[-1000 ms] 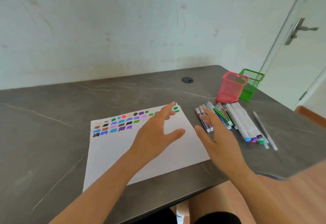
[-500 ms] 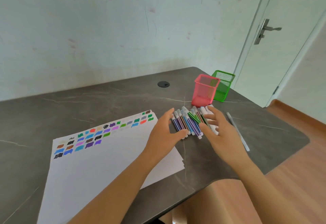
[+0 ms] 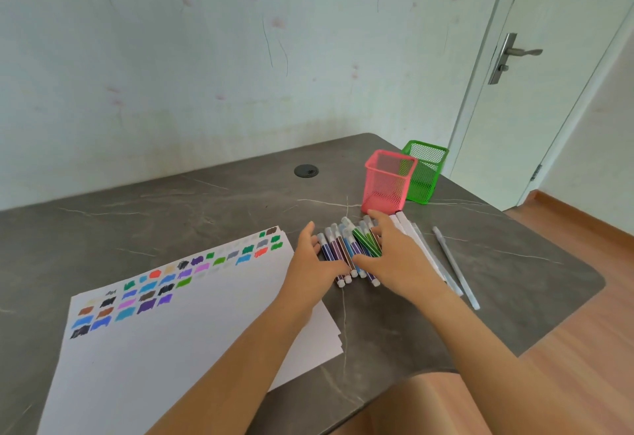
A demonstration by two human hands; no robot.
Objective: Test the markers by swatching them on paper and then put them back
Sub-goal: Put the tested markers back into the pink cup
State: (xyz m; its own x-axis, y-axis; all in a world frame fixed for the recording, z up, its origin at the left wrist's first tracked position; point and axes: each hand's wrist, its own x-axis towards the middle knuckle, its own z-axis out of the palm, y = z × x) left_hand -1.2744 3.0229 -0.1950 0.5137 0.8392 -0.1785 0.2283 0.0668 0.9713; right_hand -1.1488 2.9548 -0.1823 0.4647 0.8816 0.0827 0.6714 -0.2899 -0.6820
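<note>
Several capped markers (image 3: 344, 250) lie bunched side by side on the dark table, just right of the white paper (image 3: 206, 349) with its rows of colour swatches (image 3: 154, 292). My left hand (image 3: 310, 265) touches the bunch from the left, thumb against the marker ends. From the right, my right hand (image 3: 399, 259) lies over the bunch with its fingers spread across the barrels and covers part of them. The markers sit squeezed between the two hands. Neither hand lifts anything.
An empty pink mesh cup (image 3: 387, 182) and a green mesh cup (image 3: 426, 170) stand just behind the markers. A few white pens (image 3: 456, 266) lie to the right of my right hand. A round cable grommet (image 3: 306, 171) sits farther back. The table's rounded edge (image 3: 549, 338) is at right.
Both hands moved from over the paper to the markers and closed in on them from either side, pushing them into a tighter bunch. My view swung to the right.
</note>
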